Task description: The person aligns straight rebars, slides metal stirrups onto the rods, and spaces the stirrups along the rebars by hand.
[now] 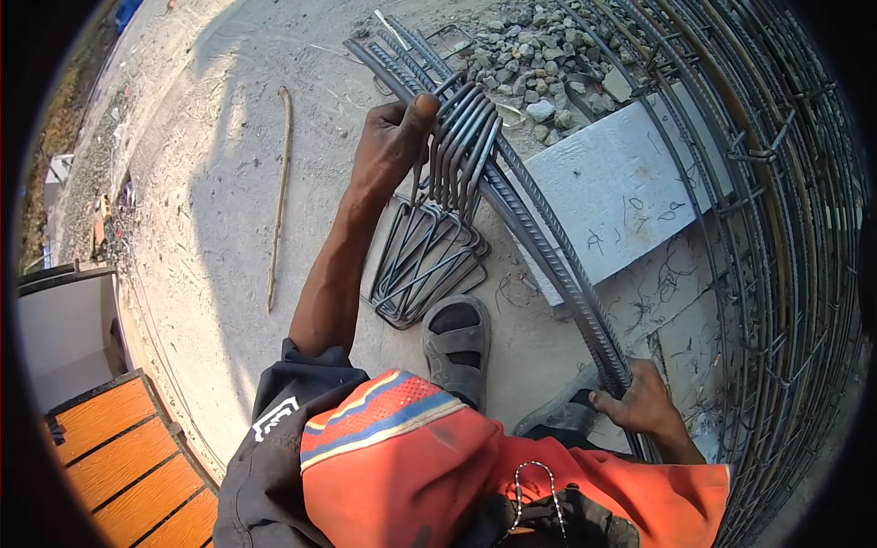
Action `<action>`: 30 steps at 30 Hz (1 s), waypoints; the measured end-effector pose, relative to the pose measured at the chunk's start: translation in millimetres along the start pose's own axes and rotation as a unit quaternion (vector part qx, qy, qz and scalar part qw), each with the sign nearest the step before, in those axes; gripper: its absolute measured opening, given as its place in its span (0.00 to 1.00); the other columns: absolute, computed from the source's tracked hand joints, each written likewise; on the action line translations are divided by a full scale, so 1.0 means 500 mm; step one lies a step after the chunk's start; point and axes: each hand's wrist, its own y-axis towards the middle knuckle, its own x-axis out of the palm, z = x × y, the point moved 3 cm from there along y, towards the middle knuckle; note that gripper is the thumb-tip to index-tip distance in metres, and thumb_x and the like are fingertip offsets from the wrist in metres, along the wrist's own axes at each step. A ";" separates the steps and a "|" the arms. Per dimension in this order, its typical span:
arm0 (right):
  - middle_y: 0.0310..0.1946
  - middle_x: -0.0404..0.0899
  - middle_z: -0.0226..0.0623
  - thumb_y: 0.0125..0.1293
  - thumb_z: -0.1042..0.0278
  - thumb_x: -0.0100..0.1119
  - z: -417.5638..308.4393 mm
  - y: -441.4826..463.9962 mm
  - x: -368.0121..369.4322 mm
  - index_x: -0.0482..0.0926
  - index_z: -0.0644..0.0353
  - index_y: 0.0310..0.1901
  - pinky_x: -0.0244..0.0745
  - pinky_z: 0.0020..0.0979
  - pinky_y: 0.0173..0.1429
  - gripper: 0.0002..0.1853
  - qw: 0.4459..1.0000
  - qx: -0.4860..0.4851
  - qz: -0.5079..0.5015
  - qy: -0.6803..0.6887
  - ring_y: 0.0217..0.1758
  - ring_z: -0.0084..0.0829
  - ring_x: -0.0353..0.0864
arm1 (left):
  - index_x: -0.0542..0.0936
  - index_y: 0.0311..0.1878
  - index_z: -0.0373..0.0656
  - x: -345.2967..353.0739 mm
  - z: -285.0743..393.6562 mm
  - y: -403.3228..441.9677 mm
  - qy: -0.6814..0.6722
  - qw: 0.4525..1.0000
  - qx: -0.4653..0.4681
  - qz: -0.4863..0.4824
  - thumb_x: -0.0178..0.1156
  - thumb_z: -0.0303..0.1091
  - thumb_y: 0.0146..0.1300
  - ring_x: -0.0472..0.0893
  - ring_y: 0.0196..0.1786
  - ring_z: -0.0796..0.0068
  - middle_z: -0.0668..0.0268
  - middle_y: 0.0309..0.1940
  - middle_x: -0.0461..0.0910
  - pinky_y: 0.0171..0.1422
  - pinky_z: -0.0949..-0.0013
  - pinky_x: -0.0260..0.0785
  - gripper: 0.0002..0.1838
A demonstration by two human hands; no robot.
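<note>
My left hand (395, 144) is closed at the near side of a row of bent steel stirrups (464, 146), its thumb on top and its other fingers mostly hidden. The stirrups hang around a bundle of long ribbed rebars (559, 260) that slants from the upper middle toward my right side. Lower down, my right hand (643, 402) wraps around the same rebars near my hip. Beneath the hanging row, more stirrups (429, 265) fan out close to the ground, in front of my sandal (457, 342); whether they touch the upper ones I cannot tell.
A tied rebar cage (776, 210) curves along the right side. Between it and the rebars lies a pale slab (630, 183) with bits of wire on it. Gravel (539, 64) is heaped behind. A thin stick (280, 201) and an orange slatted panel (128, 457) are at left.
</note>
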 end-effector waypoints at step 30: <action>0.20 0.75 0.36 0.45 0.69 0.67 0.033 -0.015 -0.064 0.76 0.65 0.29 0.71 0.31 0.30 0.12 0.995 0.024 -0.075 0.057 0.24 0.26 0.76 | 0.76 0.46 0.31 0.169 0.126 -0.114 -0.163 0.737 -0.439 -0.488 0.62 0.39 0.61 0.84 0.33 0.63 0.53 0.34 0.83 0.34 0.66 0.79 0.19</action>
